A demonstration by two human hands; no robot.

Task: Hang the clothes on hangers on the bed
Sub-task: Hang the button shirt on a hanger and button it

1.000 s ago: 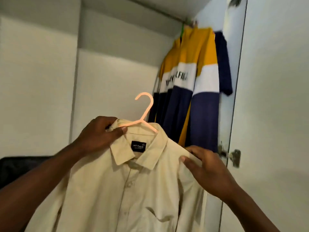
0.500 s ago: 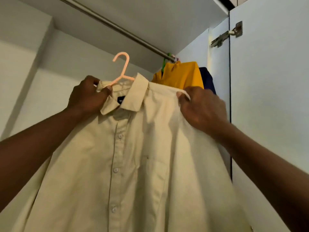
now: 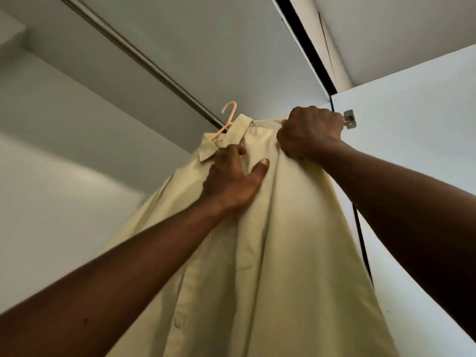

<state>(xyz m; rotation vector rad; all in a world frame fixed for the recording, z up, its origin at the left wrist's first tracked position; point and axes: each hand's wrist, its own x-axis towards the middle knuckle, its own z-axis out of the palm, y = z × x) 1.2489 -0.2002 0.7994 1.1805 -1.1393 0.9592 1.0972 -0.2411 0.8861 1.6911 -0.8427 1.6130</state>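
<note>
A cream button-up shirt hangs on a pink plastic hanger, raised high inside a white wardrobe. The hanger's hook is close to the metal rail; I cannot tell if it rests on it. My left hand presses on the shirt front just below the collar, fingers spread on the cloth. My right hand is clenched around the shirt's right shoulder, where the hanger arm is hidden under the cloth.
The rail runs diagonally under the wardrobe's top panel. The open wardrobe door stands at the right with a metal hinge near my right hand. The shirt hides whatever hangs behind it.
Both hands lifted the shirt and hanger up toward the rail. My left hand slid from the collar to the shirt front. The view tilted upward, and the yellow and navy shirt is out of sight.
</note>
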